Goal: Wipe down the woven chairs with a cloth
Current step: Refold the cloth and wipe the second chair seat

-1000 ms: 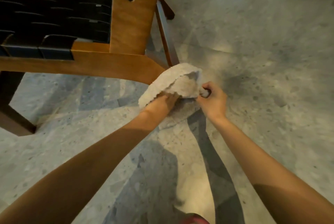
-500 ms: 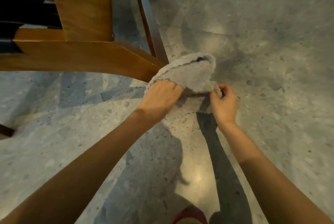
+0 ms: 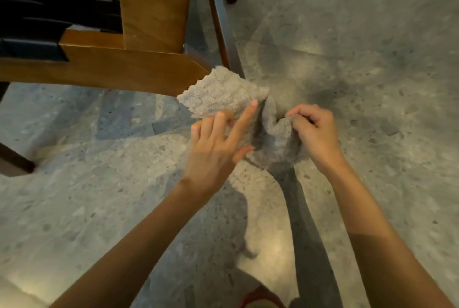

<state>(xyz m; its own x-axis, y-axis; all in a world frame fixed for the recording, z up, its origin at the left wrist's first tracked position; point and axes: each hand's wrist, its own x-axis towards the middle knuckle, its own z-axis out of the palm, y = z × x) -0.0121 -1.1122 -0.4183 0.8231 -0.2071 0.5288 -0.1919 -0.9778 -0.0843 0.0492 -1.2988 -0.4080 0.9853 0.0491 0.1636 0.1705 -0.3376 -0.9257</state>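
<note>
Fingers of the right hand [image 3: 315,131] are curled tight round a bunched edge of the cloth [image 3: 223,93], which is pinched between fingertips and thumb. The cloth, grey and nubbly, is held in the air above the floor [image 3: 372,71] and is shared between the two hands. Its crumpled part hangs below the right hand, while a flatter flap is spread up and away beyond the left hand [image 3: 213,143].

The left hand is laid on that flap from the near side. Its index finger is held straight along the crease in the middle of the cloth, and the other fingers are bent with their tips set on the fabric. The thumb is stretched out towards the hanging fold. No firm grasp by this hand can be made out. The two hands are kept close together, parted only by the dip in the cloth.

Beyond the left hand and to its left, the wooden frame of the chair [image 3: 129,69] is seen. The far corner of the flap lies just in front of the frame's end; whether they touch cannot be told. Dark woven straps [image 3: 49,9] are stretched across the seat further to the left. A dark slanted bar [image 3: 221,24] of the chair is seen beyond both hands, over the speckled grey floor. Shadows of the forearms are cast on the floor beneath the hands.
</note>
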